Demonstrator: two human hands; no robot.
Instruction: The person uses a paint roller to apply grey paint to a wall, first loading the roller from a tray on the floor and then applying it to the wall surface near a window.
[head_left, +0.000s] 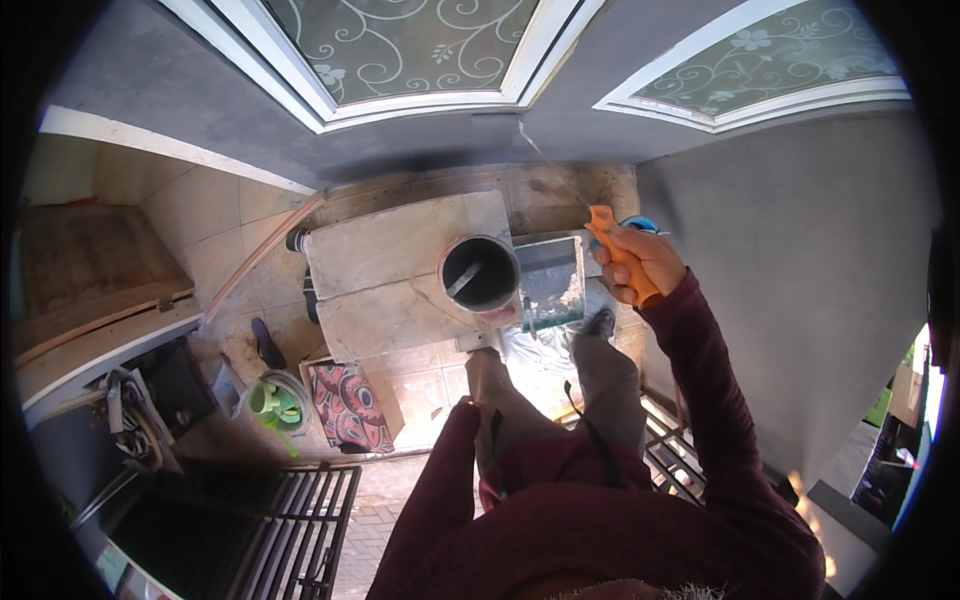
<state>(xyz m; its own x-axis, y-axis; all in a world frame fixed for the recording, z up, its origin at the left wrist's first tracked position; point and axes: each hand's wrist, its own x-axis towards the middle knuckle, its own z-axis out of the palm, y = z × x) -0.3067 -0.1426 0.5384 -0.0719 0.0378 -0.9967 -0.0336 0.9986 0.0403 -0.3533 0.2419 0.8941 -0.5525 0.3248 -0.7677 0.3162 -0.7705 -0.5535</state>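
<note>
Bkgd: grey wall, w/ white-framed windows showing floral scrollwork; tiled floor running below.

Item 1: orange-handled tool, located R of ctr, being held in R hand; fingers are closing firmly round the handle. Its thin rod is reaching up twd the wall just under the ctr window frame; far end is blending into the grey, so contact can't be told.

Item 2: L hand, lying near the L knee; grip can't be told, detail too unclear. Both arms are wearing maroon sleeves.

Item 3: pale bench, approx. ctr, in front of the person. Dark bucket is standing at its R end, w/ a stick-like piece leaning inside.

Item 4: rect. tray, w/ whitish smears, sitting just R of bucket. White sheet is lying below it.

Misc., L side: red-patterned bag standing beside a round tub that's holding a green cup; dark shoe lying above these; wood strip resting aslant; barred metal gate standing lower L.
</note>
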